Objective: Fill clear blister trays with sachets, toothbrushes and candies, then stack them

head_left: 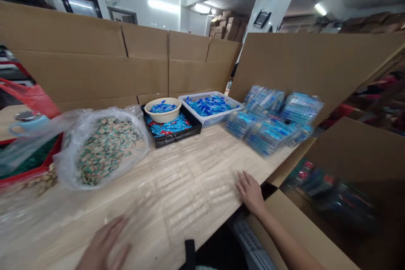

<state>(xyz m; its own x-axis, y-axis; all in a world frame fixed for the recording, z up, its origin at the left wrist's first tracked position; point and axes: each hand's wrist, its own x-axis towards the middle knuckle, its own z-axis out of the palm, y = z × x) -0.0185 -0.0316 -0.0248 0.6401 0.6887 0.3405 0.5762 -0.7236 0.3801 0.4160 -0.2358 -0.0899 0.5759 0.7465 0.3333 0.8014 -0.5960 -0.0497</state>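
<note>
My left hand (104, 244) lies flat on clear plastic trays (186, 198) spread over the wooden table (284, 156), fingers stretched out and slightly blurred. My right hand (251, 192) rests open at the table's near right edge, fingertips touching the trays, holding nothing. A clear bag of small green and tan packets (104, 147) sits to the left.
A cream bowl (163, 109) and black tray (174, 128) with blue sachets stand behind, beside a white basket (210, 107) of blue items. Stacked blue blister packs (272, 120) lie right. An open cardboard box (332, 194) holds more packs. Cardboard walls surround the table.
</note>
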